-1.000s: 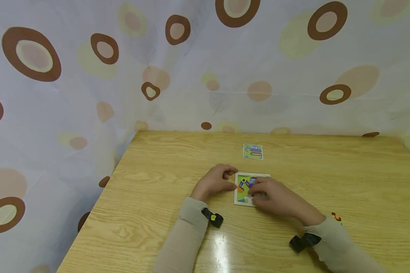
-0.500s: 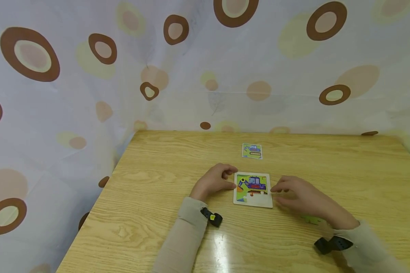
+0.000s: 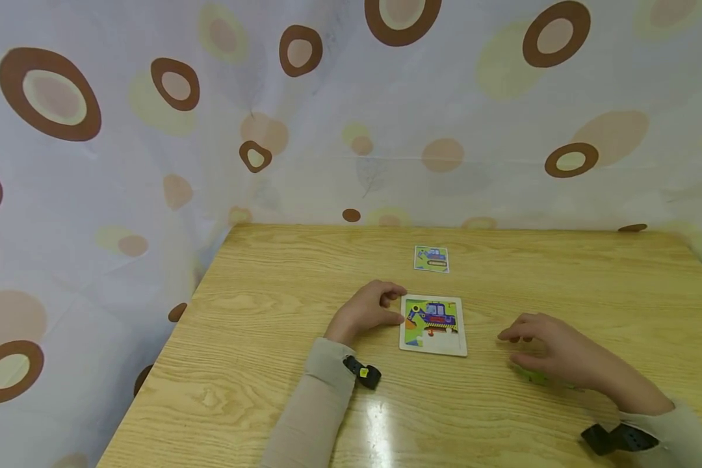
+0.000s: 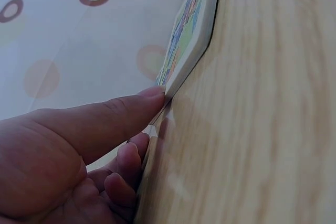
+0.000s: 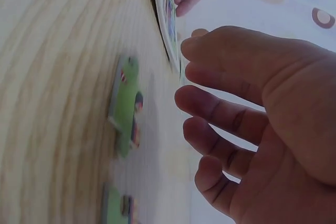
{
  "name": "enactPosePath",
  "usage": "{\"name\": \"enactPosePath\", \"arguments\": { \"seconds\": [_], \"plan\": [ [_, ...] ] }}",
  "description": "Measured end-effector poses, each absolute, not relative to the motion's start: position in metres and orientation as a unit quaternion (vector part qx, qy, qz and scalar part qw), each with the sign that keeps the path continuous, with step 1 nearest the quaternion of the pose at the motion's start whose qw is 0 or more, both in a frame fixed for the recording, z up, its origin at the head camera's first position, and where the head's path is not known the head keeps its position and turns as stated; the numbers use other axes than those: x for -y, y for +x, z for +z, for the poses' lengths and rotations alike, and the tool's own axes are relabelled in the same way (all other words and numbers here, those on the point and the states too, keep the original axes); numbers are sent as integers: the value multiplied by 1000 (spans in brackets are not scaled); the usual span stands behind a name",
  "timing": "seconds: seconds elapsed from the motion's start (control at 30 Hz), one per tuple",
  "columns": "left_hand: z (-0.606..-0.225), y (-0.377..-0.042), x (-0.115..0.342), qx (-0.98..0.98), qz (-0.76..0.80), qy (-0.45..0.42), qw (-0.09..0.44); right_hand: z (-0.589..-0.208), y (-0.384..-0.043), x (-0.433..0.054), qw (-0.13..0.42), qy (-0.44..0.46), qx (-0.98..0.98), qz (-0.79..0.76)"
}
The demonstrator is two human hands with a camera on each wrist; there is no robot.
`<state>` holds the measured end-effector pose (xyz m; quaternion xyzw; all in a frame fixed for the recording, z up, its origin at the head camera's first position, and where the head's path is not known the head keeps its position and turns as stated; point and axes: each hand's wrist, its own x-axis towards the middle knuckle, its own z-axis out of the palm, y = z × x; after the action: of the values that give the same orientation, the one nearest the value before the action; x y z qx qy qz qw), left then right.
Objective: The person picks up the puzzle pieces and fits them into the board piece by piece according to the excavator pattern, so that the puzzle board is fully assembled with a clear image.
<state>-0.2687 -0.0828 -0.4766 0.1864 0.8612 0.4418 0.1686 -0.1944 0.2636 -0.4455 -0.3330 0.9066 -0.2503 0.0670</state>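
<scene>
A square jigsaw puzzle in a white tray lies on the table, its picture a blue excavator on green; the lower right part shows bare white. My left hand rests at its left side. In the left wrist view, the thumb touches the tray's edge and the other fingers are loosely bent beside it. My right hand, holding nothing, hovers to the right of the tray with fingers relaxed and apart. Beneath it lies a green puzzle piece, partly hidden in the head view.
Another green piece lies on the table nearby in the right wrist view. A small card with a similar excavator picture lies behind the tray. A patterned cloth hangs behind the wooden table.
My right hand has moved off the puzzle to the right, uncovering the excavator picture, and is now over a green piece. My left hand has stayed at the tray's left edge.
</scene>
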Motion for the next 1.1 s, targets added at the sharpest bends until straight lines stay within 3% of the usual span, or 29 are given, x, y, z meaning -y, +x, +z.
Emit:
{"name": "enactPosePath", "arguments": {
  "seconds": [0.4,0.83,1.1],
  "plan": [
    [-474,-268,81,-856,449,184,176,-458,-182,-289,83,-347,-900,-252],
    [-475,-269,81,-859,445,187,173,-472,-173,-295,30,-369,-893,-257],
    [-476,-270,81,-859,446,183,174,-473,-172,-295,31,-369,-892,-260]
  ]
}}
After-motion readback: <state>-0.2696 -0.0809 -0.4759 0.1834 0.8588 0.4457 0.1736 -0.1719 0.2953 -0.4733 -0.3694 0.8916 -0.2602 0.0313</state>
